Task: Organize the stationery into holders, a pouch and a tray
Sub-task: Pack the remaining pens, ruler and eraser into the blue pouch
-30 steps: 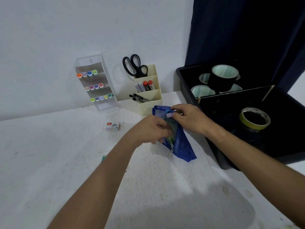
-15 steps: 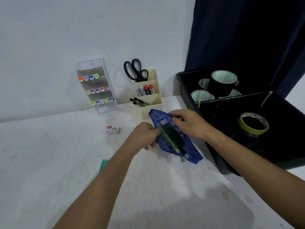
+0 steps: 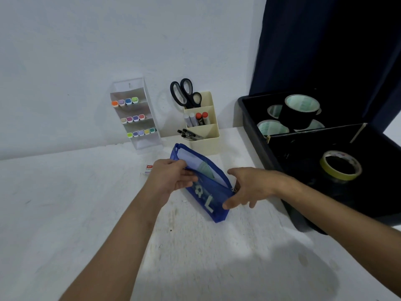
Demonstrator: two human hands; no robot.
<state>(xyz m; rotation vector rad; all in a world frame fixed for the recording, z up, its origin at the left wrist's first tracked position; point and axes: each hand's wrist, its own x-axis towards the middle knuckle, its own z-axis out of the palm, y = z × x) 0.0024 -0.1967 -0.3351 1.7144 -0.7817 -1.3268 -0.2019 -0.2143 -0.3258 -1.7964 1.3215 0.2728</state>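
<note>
Right in the middle of the white table (image 3: 86, 213) sits the blue mesh pouch (image 3: 208, 198), standing on its long edge with both hands on it. The left hand (image 3: 171, 181) grips the open top edge, thumb on the near side and fingers curled over the rim. The right hand (image 3: 249, 187) is at the zipper end; its fingers hang loosely spread, and it looks like thumb and forefinger pinch the small metal zipper pull (image 3: 233, 189), but the pull is tiny and half hidden, so I can't tell for sure. Through the mesh you can make out pale shapes, something greenish and white, plus pale lettering on the front, too blurry to read.

Behind the left hand a small white box with a red label (image 3: 148, 169) pokes out, mostly covered by the hand. Against the wall stands a clear tiered holder (image 3: 149, 127) with three rows of coloured marker caps (image 3: 132, 119). Just beside it is a cream desk organizer (image 3: 206, 142) with black scissors (image 3: 184, 94) in the back slot, glue-stick-looking tubes in the middle and black pens (image 3: 188, 135) in the front.

On the right is a black tray (image 3: 256, 127), cut off by the frame edge, holding tape rolls: a black one (image 3: 300, 111) stacked on others at the back, a yellow one (image 3: 339, 165) in the near section. Its dark interior hides most detail.
</note>
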